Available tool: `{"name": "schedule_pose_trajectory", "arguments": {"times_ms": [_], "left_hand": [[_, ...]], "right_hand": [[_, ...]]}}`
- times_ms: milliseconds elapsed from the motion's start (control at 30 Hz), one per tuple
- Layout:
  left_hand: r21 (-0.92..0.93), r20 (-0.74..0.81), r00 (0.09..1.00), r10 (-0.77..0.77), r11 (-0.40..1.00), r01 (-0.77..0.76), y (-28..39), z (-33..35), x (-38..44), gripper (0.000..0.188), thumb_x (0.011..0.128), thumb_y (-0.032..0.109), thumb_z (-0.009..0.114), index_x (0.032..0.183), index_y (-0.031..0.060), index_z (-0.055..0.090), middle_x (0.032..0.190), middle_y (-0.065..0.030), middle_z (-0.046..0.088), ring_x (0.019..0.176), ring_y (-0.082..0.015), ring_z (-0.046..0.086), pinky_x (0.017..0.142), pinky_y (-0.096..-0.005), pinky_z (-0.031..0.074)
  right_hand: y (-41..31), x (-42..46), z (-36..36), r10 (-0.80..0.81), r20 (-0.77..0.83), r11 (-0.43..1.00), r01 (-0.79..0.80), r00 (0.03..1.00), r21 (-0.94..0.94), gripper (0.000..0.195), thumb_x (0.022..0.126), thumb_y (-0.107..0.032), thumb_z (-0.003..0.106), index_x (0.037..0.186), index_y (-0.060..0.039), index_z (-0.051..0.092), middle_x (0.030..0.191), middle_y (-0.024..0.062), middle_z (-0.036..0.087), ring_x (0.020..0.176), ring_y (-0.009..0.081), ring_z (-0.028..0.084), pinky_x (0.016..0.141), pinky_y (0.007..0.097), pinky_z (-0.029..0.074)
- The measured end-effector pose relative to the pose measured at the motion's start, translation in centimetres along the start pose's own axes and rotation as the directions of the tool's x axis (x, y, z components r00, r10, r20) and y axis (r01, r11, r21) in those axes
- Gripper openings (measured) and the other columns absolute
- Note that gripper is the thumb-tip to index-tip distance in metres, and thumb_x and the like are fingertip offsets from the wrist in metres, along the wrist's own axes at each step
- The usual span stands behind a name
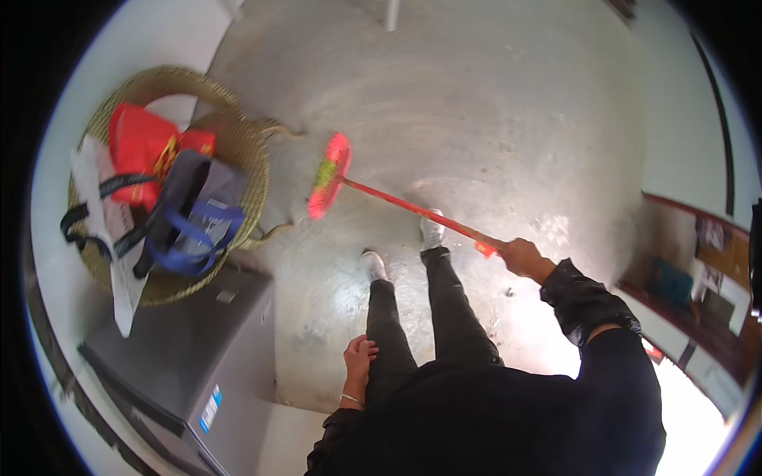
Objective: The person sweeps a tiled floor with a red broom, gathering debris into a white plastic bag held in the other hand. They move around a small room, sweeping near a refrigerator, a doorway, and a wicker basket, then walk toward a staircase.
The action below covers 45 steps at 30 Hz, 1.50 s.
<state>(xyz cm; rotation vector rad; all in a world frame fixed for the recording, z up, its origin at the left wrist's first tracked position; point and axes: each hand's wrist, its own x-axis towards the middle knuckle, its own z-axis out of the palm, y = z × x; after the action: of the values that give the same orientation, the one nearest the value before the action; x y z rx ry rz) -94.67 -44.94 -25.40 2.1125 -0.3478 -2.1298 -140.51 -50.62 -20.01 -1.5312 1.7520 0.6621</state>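
Observation:
My right hand (524, 259) is closed around the upper part of a broom's red handle (411, 207). The handle runs to the left, past my right shoe, to a pink broom head (329, 175) with a yellow-green middle section, low over the grey floor (476, 119); whether its bristles touch the floor I cannot tell. A small red tag hangs from the handle near my hand. My left hand (360, 352) rests beside my left thigh with its fingers loosely curled and holds nothing that I can see. A bracelet circles that wrist.
A large woven basket (262, 172) with red, grey and blue bags stands at the left, above a dark grey refrigerator (238, 333). Dark-red-edged shelves (661, 315) with various items line the right wall. A white post (392, 15) shows at the top. Small debris (510, 292) lies right of my legs.

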Motion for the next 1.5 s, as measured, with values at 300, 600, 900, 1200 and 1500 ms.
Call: {"name": "schedule_pose_trajectory", "arguments": {"times_ms": [300,600,900,1200,1500], "left_hand": [[0.180,0.176,0.984,0.042,0.981,-0.075,4.1,3.0,1.3,0.028,0.089,0.015,0.047,0.113,0.0009,0.049,0.089,-0.0084,0.060,0.069,-0.0142,0.060,0.057,-0.0233,0.047],[0.461,0.207,0.978,0.018,0.880,-0.114,7.3,8.6,3.5,0.029,0.088,0.017,0.048,0.111,-0.0003,0.050,0.086,-0.0085,0.061,0.064,-0.0138,0.060,0.053,-0.0228,0.047],[0.543,0.309,0.940,0.146,0.784,-0.300,14.6,19.3,3.6,0.027,0.086,0.015,0.049,0.107,-0.0016,0.053,0.082,-0.0105,0.062,0.062,-0.0149,0.060,0.054,-0.0249,0.049],[0.664,0.368,0.732,0.573,0.389,-0.639,23.5,26.9,4.8,0.027,0.079,0.021,0.056,0.097,0.0009,0.059,0.088,-0.0112,0.064,0.075,-0.0233,0.062,0.069,-0.0334,0.049],[0.704,0.454,0.649,0.611,0.200,-0.681,33.0,36.2,6.8,0.031,0.077,0.019,0.060,0.104,0.0043,0.056,0.099,-0.0141,0.058,0.090,-0.0285,0.056,0.078,-0.0364,0.046]], "right_hand": [[7.7,-22.3,-1.5,0.452,0.119,0.860,-0.467,0.884,0.204,0.063,0.083,-0.016,0.052,0.136,-0.0384,0.025,0.074,0.0142,0.062,0.064,0.0308,0.061,0.059,0.0391,0.049],[13.9,-17.9,4.3,0.500,-0.034,0.811,-0.454,0.865,0.369,0.065,0.081,-0.011,0.049,0.135,-0.0371,0.025,0.080,0.0143,0.063,0.069,0.0325,0.062,0.062,0.0422,0.049],[15.4,-30.6,11.8,0.550,0.176,0.636,-0.545,0.817,0.546,0.067,0.077,-0.011,0.051,0.136,-0.0333,0.026,0.077,0.0162,0.062,0.069,0.0371,0.059,0.060,0.0460,0.046],[20.4,-33.4,6.4,0.512,0.055,0.716,-0.461,0.857,0.524,0.070,0.076,-0.008,0.056,0.137,-0.0253,0.026,0.094,0.0059,0.062,0.077,0.0296,0.062,0.063,0.0390,0.049],[26.6,-2.5,-16.5,0.337,-0.165,0.724,-0.142,0.927,0.675,0.055,0.085,-0.015,0.046,0.135,-0.0316,0.029,0.087,0.0105,0.063,0.067,0.0308,0.062,0.060,0.0400,0.050]]}}
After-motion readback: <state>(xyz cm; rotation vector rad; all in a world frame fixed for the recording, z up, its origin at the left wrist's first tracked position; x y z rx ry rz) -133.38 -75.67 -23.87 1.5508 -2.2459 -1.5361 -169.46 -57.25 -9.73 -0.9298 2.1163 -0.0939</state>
